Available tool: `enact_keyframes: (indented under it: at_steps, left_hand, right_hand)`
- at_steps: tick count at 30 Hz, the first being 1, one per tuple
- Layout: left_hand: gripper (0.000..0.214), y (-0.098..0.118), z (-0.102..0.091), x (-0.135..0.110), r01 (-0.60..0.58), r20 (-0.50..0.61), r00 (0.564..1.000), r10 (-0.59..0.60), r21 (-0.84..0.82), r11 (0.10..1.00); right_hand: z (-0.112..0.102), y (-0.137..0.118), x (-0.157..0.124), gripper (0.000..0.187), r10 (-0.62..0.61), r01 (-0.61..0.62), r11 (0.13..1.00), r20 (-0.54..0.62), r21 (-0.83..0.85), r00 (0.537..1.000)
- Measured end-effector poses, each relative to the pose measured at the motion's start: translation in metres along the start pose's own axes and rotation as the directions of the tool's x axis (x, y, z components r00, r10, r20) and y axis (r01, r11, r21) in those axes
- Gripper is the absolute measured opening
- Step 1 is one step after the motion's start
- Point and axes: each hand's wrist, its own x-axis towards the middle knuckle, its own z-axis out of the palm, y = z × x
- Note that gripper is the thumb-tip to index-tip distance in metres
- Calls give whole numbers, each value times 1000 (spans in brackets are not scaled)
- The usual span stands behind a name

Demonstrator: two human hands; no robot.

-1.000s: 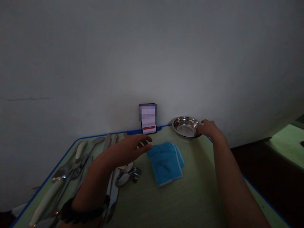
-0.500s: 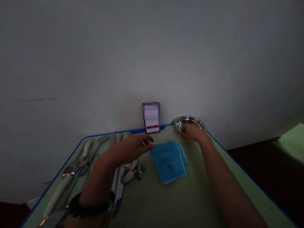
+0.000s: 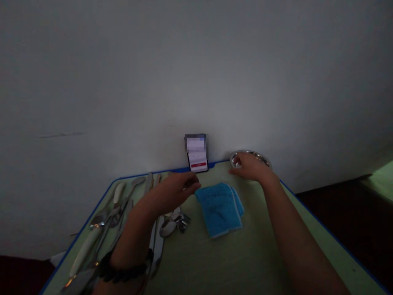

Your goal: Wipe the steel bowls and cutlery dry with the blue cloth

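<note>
A folded blue cloth (image 3: 219, 211) with a pale edge lies on the green tabletop. My left hand (image 3: 181, 184) hovers just left of its upper corner, fingers curved and apart from the thumb, with nothing visible between them. At the back right sits a shiny metal dish (image 3: 260, 157). My right hand (image 3: 248, 166) is over its near rim, thumb and fingers spread; part of the dish is hidden behind it. Beneath and beside my left forearm lie metal spoons (image 3: 166, 228), forks (image 3: 183, 221) and several knives (image 3: 158, 241), partly covered by the arm.
A phone (image 3: 199, 157) leans upright against the grey wall (image 3: 196, 73) at the table's back edge. More cutlery, including a white-handled piece (image 3: 86, 250), is spread along the left side. The table (image 3: 215, 266) has a blue rim.
The view has shifted slightly. My right thumb has come away from the fingers, opening the hand at the dish. My left hand stays near the cloth's corner.
</note>
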Motion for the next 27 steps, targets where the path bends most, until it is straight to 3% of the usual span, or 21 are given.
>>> enact_keyframes:
  at_steps: [3,6,9,12,15,20,27]
  left_hand:
    - [28,13,-6,-8,12,-139,990,-2,70,997]
    - [28,16,-13,-22,-5,-151,988,21,108,994]
    - [32,1,-16,-39,80,-142,988,-61,133,988]
    - [35,-26,-15,-55,226,-48,974,-221,178,958]
    - [35,-50,-10,-66,318,66,941,-333,168,933]
    - [31,-70,-1,-66,301,69,946,-315,167,939]
    - [38,-66,13,-55,185,83,976,-203,187,965]
  right_hand:
    - [-9,-21,-11,34,-88,89,996,-43,19,995]
    - [-18,-42,-28,30,-250,256,963,-76,78,965]
    - [-20,-60,-39,28,-341,341,928,-27,150,940]
    - [-11,-74,-42,28,-397,370,911,146,182,906]
    - [5,-86,-41,28,-383,358,924,310,137,870]
    - [29,-98,-37,29,-400,384,915,391,121,829]
    - [38,-89,-30,53,-305,297,952,351,79,885]
